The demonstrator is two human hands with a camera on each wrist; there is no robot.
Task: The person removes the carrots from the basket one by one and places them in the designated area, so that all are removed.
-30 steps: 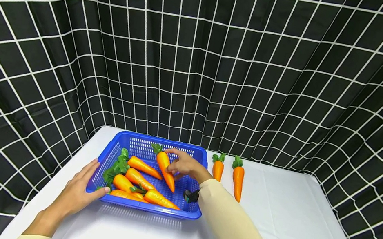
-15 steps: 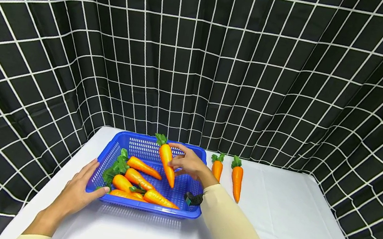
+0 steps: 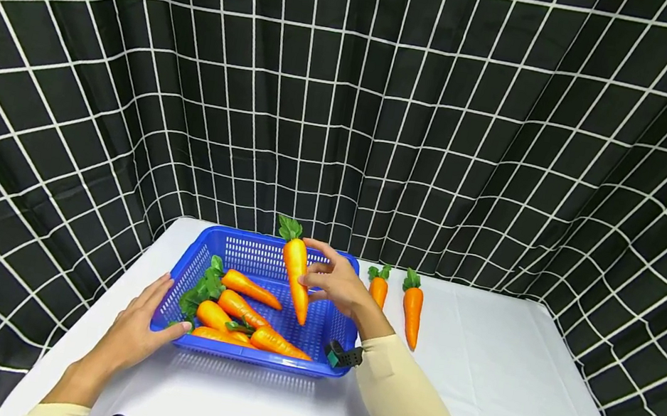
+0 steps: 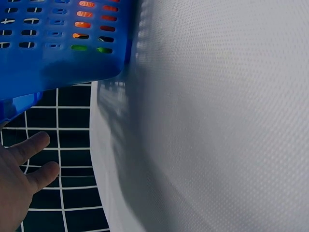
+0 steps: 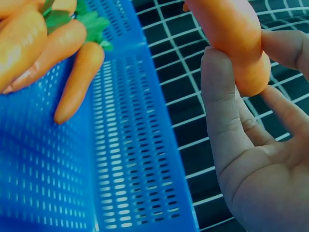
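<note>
Gripped in the right hand, between thumb and fingers: a single orange carrot, lifted over the right half of the blue plastic basket, leafy top raised on the far side, tip slanting down toward the near right. In the right wrist view, thumb on one flank of the carrot, fingertips on the opposite flank. Strapped below the right hand, a black wrist device. At the near left corner of the basket, the left hand, fingers extended and relaxed, thumb reaching over the near rim, nothing gripped. On both arms, cream sleeves.

Inside the slotted basket, toward the left and near side, five more carrots, leaf ends to the left, tips to the right, the nearest few overlapping; leaves bunched against the left wall. Just right of the basket, on the white-covered table, two carrots side by side, leaves far, bodies pointing near: the inner carrot partly hidden behind the right wrist, the outer carrot in full view. Behind and around the table, a black curtain with a white grid.
</note>
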